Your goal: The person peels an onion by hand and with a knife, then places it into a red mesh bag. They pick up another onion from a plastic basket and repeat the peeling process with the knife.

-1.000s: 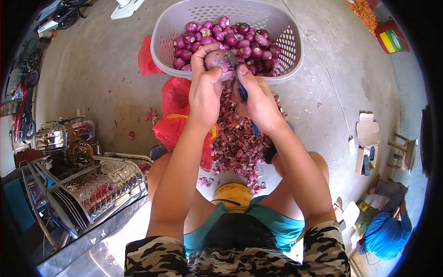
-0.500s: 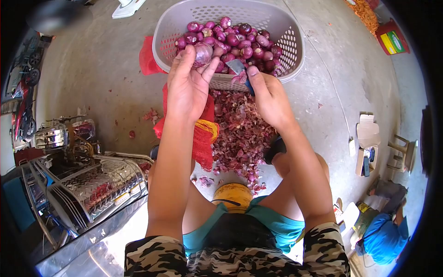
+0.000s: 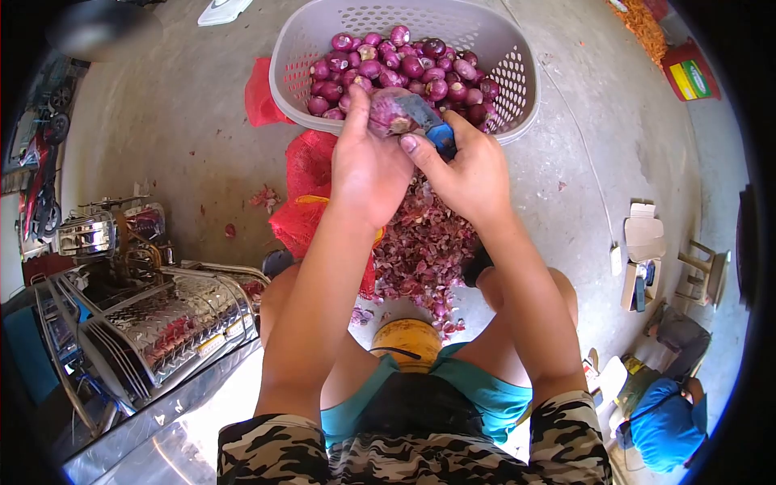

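My left hand [image 3: 368, 170] is closed around a red onion [image 3: 386, 115], holding it up at the near side of the basket. In my right hand [image 3: 473, 174] is a knife with a blue handle [image 3: 442, 139]; its broad blade [image 3: 414, 109] lies against the onion's side. The grey plastic basket [image 3: 311, 44] just beyond holds many purple-red onions [image 3: 412, 66]. Below my hands, a heap of dry onion skins [image 3: 424, 255] covers the floor between my legs. A red mesh bag [image 3: 305, 162] lies left of the heap, partly hidden by my left forearm.
A yellow round container [image 3: 408, 333] stands between my thighs. Chrome metal framework [image 3: 178, 311] occupies the left. On the right are a cable [image 3: 594, 182], an open cardboard box [image 3: 643, 234], a red bucket [image 3: 691, 71] and a person in a blue shirt [image 3: 667, 424].
My left hand has moved right and slightly down with the onion. The knife in my right hand, earlier apart from it, now meets the onion.
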Action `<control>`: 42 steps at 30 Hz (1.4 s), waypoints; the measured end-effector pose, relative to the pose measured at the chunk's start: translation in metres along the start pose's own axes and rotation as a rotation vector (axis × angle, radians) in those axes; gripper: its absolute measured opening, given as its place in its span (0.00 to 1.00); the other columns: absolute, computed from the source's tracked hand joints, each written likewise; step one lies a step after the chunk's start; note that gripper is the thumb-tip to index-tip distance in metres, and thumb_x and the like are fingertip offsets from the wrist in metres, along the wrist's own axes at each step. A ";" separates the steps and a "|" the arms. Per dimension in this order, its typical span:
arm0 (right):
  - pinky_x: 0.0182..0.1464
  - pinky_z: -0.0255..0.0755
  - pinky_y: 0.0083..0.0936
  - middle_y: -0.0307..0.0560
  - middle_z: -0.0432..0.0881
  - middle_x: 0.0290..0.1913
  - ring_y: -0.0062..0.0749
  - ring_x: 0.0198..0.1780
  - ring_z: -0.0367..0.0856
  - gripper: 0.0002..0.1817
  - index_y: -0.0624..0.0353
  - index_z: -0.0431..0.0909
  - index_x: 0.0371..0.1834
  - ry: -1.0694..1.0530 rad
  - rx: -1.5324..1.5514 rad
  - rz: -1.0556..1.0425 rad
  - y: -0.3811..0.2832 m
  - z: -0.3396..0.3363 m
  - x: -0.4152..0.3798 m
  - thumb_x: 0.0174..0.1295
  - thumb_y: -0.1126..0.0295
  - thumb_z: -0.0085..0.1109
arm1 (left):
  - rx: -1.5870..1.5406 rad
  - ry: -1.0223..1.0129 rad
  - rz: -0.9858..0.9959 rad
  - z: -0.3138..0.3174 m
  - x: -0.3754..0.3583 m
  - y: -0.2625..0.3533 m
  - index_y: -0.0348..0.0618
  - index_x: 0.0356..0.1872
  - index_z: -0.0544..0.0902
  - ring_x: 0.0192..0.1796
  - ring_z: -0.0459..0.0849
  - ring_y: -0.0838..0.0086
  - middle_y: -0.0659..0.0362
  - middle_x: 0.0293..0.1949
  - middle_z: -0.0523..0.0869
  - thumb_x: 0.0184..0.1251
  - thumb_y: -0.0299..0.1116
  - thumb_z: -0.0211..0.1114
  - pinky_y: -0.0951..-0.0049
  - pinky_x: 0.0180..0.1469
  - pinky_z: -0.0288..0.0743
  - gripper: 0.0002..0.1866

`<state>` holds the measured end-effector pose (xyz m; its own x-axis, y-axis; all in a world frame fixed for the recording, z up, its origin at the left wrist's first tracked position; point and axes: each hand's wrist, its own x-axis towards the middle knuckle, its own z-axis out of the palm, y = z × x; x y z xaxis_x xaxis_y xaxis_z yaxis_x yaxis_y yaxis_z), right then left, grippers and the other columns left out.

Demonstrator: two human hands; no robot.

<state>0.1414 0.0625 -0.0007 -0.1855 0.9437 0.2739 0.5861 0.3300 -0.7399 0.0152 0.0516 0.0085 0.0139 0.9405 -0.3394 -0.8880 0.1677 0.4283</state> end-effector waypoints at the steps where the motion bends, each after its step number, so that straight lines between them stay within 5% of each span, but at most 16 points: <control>1: 0.22 0.70 0.41 0.53 0.73 0.12 0.52 0.18 0.76 0.29 0.61 0.71 0.21 0.005 -0.006 0.006 0.000 0.001 0.000 0.49 0.41 0.64 | 0.000 -0.021 0.010 0.003 -0.001 -0.003 0.43 0.46 0.75 0.44 0.77 0.69 0.59 0.40 0.80 0.72 0.56 0.44 0.67 0.50 0.72 0.25; 7: 0.20 0.69 0.41 0.53 0.73 0.12 0.50 0.16 0.76 0.28 0.59 0.71 0.19 0.093 -0.122 -0.017 -0.004 0.003 0.001 0.49 0.42 0.64 | -0.124 -0.320 -0.044 -0.016 0.001 -0.008 0.46 0.51 0.75 0.48 0.78 0.69 0.60 0.45 0.81 0.74 0.53 0.43 0.65 0.55 0.70 0.22; 10: 0.20 0.69 0.40 0.52 0.73 0.11 0.50 0.16 0.76 0.28 0.59 0.71 0.19 0.085 -0.128 -0.004 -0.004 0.002 0.002 0.50 0.42 0.63 | -0.106 -0.198 0.011 -0.006 -0.004 -0.011 0.46 0.49 0.76 0.47 0.79 0.70 0.60 0.43 0.82 0.74 0.52 0.43 0.65 0.53 0.72 0.22; 31: 0.27 0.71 0.47 0.62 0.76 0.18 0.58 0.24 0.78 0.25 0.62 0.76 0.24 -0.052 -0.046 0.082 0.001 0.016 -0.001 0.61 0.47 0.52 | -0.023 -0.183 0.132 -0.017 0.001 -0.019 0.46 0.48 0.73 0.46 0.75 0.75 0.62 0.43 0.78 0.77 0.49 0.38 0.71 0.53 0.69 0.20; 42: 0.27 0.70 0.43 0.59 0.76 0.17 0.56 0.23 0.78 0.24 0.62 0.77 0.25 0.007 0.173 0.087 0.005 0.009 0.003 0.61 0.49 0.53 | 0.202 -0.238 0.009 -0.013 0.000 0.009 0.41 0.60 0.70 0.55 0.76 0.70 0.57 0.51 0.79 0.70 0.37 0.51 0.68 0.59 0.69 0.20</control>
<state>0.1372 0.0673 -0.0093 -0.1340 0.9688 0.2083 0.4552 0.2469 -0.8555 0.0014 0.0492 0.0019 0.1353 0.9809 -0.1397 -0.7795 0.1924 0.5962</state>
